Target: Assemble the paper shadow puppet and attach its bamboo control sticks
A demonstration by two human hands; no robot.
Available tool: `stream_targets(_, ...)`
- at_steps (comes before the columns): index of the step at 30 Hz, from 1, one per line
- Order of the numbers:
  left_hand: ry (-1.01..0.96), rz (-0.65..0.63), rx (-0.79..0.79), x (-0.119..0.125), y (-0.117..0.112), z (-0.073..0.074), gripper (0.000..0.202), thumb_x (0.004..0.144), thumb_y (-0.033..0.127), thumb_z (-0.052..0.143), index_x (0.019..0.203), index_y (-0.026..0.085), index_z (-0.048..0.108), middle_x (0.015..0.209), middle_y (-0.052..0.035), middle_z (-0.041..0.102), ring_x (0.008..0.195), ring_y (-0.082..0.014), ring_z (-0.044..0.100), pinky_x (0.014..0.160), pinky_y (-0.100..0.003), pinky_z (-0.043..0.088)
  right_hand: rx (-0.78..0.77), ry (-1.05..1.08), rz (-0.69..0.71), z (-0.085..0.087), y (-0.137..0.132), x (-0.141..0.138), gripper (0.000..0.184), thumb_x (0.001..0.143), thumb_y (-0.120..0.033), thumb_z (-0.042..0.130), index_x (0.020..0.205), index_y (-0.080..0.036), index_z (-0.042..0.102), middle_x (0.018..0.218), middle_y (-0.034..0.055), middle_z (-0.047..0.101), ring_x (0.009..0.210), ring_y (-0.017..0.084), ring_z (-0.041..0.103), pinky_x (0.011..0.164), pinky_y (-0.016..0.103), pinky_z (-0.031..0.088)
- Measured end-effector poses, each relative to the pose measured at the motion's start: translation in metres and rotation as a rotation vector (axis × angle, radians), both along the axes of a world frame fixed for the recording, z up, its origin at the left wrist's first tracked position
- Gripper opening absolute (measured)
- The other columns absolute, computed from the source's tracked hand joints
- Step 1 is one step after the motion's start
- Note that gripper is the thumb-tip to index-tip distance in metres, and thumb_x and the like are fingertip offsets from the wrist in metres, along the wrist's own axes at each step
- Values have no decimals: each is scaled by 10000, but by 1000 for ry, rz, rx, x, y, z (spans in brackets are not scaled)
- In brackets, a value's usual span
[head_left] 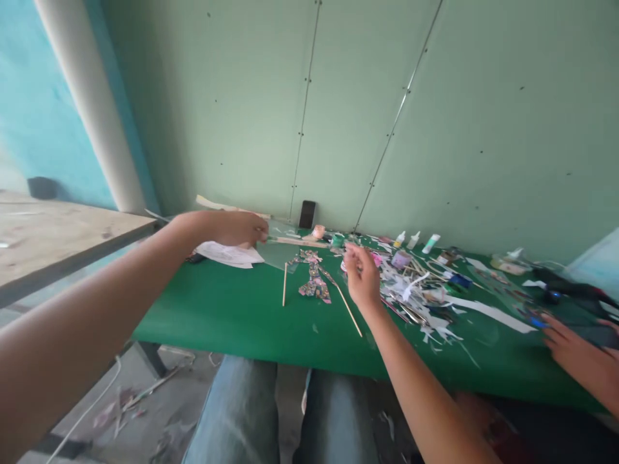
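Observation:
My left hand (pixel 252 227) reaches over the far left part of the green table, its fingers closed at the edge of a clear sheet (pixel 275 254). A pale wooden strip (pixel 302 242) runs right from near its fingertips. My right hand (pixel 362 270) is raised with thumb and fingers pinched together; whatever is between them is too small or blurred to make out. Between the hands lies a patterned cut-out figure (pixel 314 283), shaped like a dress. One thin wooden stick (pixel 284 285) lies at its left, another (pixel 349 309) at its right.
A phone (pixel 307 214) leans against the wall. Paint jars (pixel 337 240), glue bottles (pixel 430 243) and a heap of paper scraps (pixel 411 290) with tools cover the right side. White papers (pixel 229 254) lie left. Another person's hand (pixel 563 341) works at far right.

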State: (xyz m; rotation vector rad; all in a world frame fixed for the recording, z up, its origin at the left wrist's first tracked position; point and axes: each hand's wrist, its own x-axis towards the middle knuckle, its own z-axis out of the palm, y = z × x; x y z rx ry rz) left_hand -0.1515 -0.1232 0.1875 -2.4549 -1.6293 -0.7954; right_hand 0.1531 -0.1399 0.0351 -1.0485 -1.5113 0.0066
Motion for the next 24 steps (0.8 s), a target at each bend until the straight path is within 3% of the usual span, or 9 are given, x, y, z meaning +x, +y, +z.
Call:
stream_targets(2,105,-155,-163,29,-10,-17,164,738,342,635,688,190,672,668,-19,644,635,-171,622,634,-277,449,29,-67,40,12,-16,-3,380,937,-467,406,1069,-194,636,1066,127,678,947,225,639,759,322,503)
stream_targets(4,214,-280,-281,57,-23,-37,246,843,380,520,753,216,679,652,-19,638,623,-164,613,610,-263,419,-68,-147,69,14,-33,1,393,949,-481,382,858,-199,641,873,97,694,784,208,649,630,280,465)
stream_targets(7,312,-243,-203,93,-42,-67,478,955,502,346,797,205,685,671,-72,654,673,-226,646,619,-303,398,-226,-249,10,4,-61,14,435,950,-481,372,641,-223,538,573,38,629,508,173,575,496,261,346)
stream_targets(10,370,-201,-164,119,-52,-98,615,991,513,255,735,170,696,703,-136,681,724,-276,677,634,-333,403,-218,-319,-83,-12,-91,29,394,966,-418,362,661,-232,528,603,50,670,514,182,602,510,263,339)
stream_targets(15,365,-251,-179,148,-65,-143,593,1005,447,275,760,142,719,691,-162,685,684,-253,673,593,-318,382,-186,-447,-193,-39,-127,29,369,990,-325,344,686,-231,531,574,47,654,488,179,604,498,262,322)
stream_targets(18,384,-349,-208,166,-79,-157,584,1003,410,291,702,133,709,631,-155,664,603,-237,642,550,-312,351,-199,-461,-160,-55,-135,17,371,993,-293,311,743,-211,573,589,61,675,496,185,633,484,260,333)
stream_targets(21,357,-389,-189,183,-92,-159,560,1008,386,280,742,128,701,621,-134,652,596,-226,621,571,-312,367,-263,-319,-148,-66,-140,11,386,996,-289,277,819,-185,604,683,95,724,594,201,692,537,252,402)
stream_targets(24,116,-524,-12,187,-103,-159,412,1001,328,323,862,149,667,744,-101,678,718,-218,619,709,-339,419,-339,-108,-186,-74,-150,18,409,991,-391,298,768,-195,578,642,78,693,571,195,665,527,250,413)
